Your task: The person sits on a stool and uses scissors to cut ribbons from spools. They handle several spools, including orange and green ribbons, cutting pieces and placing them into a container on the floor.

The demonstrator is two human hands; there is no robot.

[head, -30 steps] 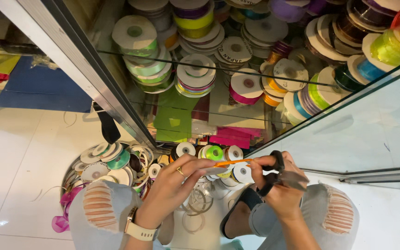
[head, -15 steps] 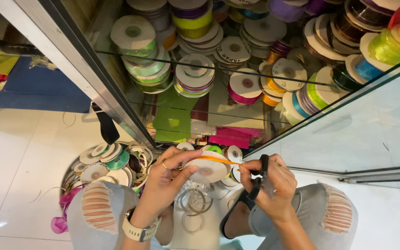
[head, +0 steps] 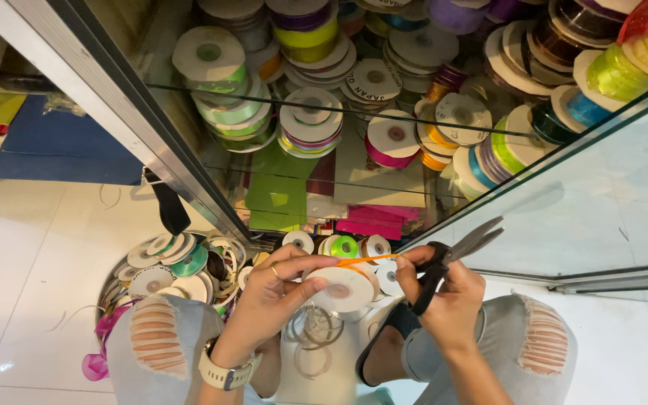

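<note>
1. While the person squats on the white tiled floor [head: 31, 270], the left hand [head: 275, 289] has its grip closed on a white ribbon spool [head: 343, 289], thumb and fingers pinching the rim and the ribbon end.
2. A short length of orange ribbon [head: 365, 260] runs taut from that grip to the right hand [head: 448, 300]; likely drawn tight so it stays straight and easy to handle.
3. The right hand's grip is clamped on black-handled scissors [head: 451, 259], fingers through the loops, while its fingertips also pinch the far ribbon end. The blades stand slightly apart and point up and away from the grip, clear of the ribbon.
4. The spool sits between both grips, above the knees in torn grey jeans [head: 159, 337]; a pale wristwatch [head: 226, 373] sits just behind the left grip.
5. Beyond the left grip: a round basket [head: 106, 289] heaped with ribbon spools. Under the spool, empty wire rings [head: 313, 330] lie on the floor.
6. Ahead of both grips: a glass display cabinet [head: 556, 202], shelves stacked with ribbon rolls in green, yellow, pink, blue, and flat coloured paper sheets [head: 279, 195] below.
</note>
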